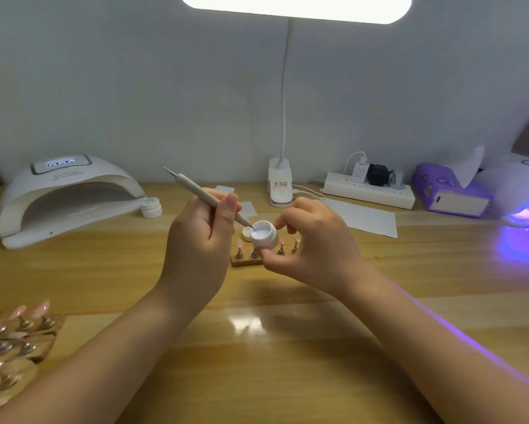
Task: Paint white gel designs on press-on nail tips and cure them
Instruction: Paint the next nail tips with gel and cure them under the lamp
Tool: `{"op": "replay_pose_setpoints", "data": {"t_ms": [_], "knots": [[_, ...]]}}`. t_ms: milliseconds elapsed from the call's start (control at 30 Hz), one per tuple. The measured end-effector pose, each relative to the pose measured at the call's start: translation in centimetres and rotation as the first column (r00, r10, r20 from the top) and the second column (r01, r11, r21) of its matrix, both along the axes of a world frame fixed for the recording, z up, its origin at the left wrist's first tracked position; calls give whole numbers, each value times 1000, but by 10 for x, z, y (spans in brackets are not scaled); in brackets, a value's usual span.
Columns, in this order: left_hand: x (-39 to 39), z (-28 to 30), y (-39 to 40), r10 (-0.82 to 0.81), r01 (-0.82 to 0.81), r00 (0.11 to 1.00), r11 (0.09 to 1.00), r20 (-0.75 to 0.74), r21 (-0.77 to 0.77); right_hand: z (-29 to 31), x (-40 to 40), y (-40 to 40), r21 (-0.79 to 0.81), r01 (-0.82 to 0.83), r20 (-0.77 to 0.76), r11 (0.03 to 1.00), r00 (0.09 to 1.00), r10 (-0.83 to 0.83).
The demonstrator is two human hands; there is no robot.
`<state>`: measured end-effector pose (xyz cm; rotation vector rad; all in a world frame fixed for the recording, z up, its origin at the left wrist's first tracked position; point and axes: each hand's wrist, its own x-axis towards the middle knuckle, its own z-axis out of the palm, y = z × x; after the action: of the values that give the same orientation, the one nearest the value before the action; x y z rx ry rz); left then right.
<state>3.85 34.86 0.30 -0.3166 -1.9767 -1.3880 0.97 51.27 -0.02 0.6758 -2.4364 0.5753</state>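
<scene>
The left hand [199,237] grips a grey dotting pen [205,198] with curled fingers, its fine tip dipped into the white gel in a small open jar [264,234]. The right hand [312,243] pinches that jar between thumb and fingertips, holding it tilted just above a wooden nail stand [246,260] on the desk [287,347]. Pink nail tips [239,244] sit upright on the stand's metal pegs, partly hidden behind the jar and right hand. The jar's lid [246,231] lies just behind. A white curing lamp [67,197] stands far left with another jar [151,207] beside it, and a second lamp [523,194] glows violet at far right. More stands with pink tips [15,335] lie near the left forearm.
</scene>
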Motion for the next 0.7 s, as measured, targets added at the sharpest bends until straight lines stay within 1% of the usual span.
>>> {"op": "replay_pose_setpoints", "data": {"t_ms": [233, 500, 700], "knots": [[-1, -2, -1, 32, -31, 999, 996, 6, -79, 0, 2, -5, 49, -5, -23, 999, 1000, 6], [-2, -3, 0, 67, -65, 998, 989, 11, -132, 0, 2, -6, 86, 0, -56, 996, 998, 5], [-2, -6, -1, 71, -69, 997, 987, 9, -145, 1, 2, -7, 95, 1, -69, 996, 998, 5]]}}
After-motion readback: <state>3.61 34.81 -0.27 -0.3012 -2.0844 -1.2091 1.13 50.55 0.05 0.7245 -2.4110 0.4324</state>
